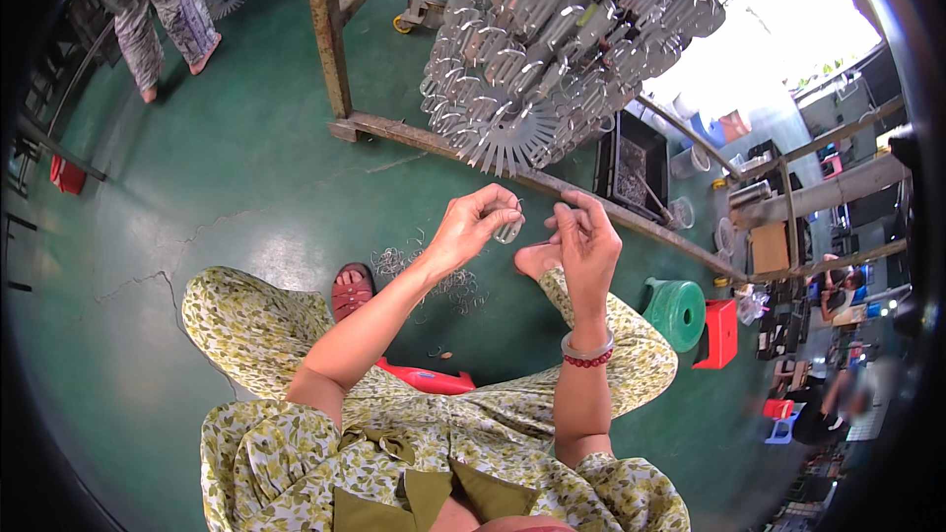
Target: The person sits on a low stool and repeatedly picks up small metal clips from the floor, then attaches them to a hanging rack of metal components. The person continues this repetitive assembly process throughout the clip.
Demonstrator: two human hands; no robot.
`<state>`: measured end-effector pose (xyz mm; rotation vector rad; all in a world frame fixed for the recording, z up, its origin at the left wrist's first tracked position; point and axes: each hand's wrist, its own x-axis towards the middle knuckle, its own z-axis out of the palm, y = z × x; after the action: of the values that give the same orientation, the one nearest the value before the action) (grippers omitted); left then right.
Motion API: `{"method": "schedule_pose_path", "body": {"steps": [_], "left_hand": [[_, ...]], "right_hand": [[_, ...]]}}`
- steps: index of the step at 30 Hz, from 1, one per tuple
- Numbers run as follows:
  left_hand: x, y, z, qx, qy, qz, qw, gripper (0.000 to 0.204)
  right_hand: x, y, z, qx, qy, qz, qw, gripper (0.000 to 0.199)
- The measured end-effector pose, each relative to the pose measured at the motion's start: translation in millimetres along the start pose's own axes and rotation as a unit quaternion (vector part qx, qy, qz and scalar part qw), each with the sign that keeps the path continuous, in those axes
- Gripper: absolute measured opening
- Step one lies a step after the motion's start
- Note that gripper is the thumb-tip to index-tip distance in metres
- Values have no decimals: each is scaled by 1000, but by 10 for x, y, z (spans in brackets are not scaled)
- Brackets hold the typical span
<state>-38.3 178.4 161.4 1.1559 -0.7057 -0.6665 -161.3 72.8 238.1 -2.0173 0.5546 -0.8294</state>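
My left hand (475, 227) pinches a small flat silvery metal piece (507, 232) between thumb and fingertips, with a thin wire end showing above it. My right hand (587, 236) is raised a little to the right, apart from that piece, with thumb and fingers drawn together. Whatever it holds, if anything, is too small to make out. Just beyond both hands hangs a dense cluster of metal pieces (552, 49), many with wire hooks, around a fan-like slotted disc (512, 133). Below my hands, thin wire hooks (455, 288) lie scattered on the floor.
A rusty metal frame (330, 30) with a low bar stands around the cluster. A black bin (631, 167) lies beyond that bar. Green (676, 313) and red (719, 335) stools stand at right. A person's legs (163, 10) are far left; other people are far right.
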Motion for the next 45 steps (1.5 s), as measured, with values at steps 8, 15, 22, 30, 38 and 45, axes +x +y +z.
{"method": "schedule_pose_path", "body": {"steps": [8,15,22,30,38,45], "left_hand": [[-15,95,-122,36,38,17,998,17],[28,136,-162,-10,57,33,998,16],[144,402,81,-3,83,91,992,15],[129,608,238,119,83,137,980,14],[215,349,191,80,57,107,989,15],[337,155,227,59,39,101,992,25]], "right_hand": [[469,-412,515,-179,46,-32,982,42],[679,-346,587,-231,92,3,969,24],[437,-425,320,-249,70,-29,966,21],[290,-549,62,-290,36,-84,953,21],[297,-286,-9,-169,2,-30,985,25],[220,155,98,-127,-18,69,989,27]]}}
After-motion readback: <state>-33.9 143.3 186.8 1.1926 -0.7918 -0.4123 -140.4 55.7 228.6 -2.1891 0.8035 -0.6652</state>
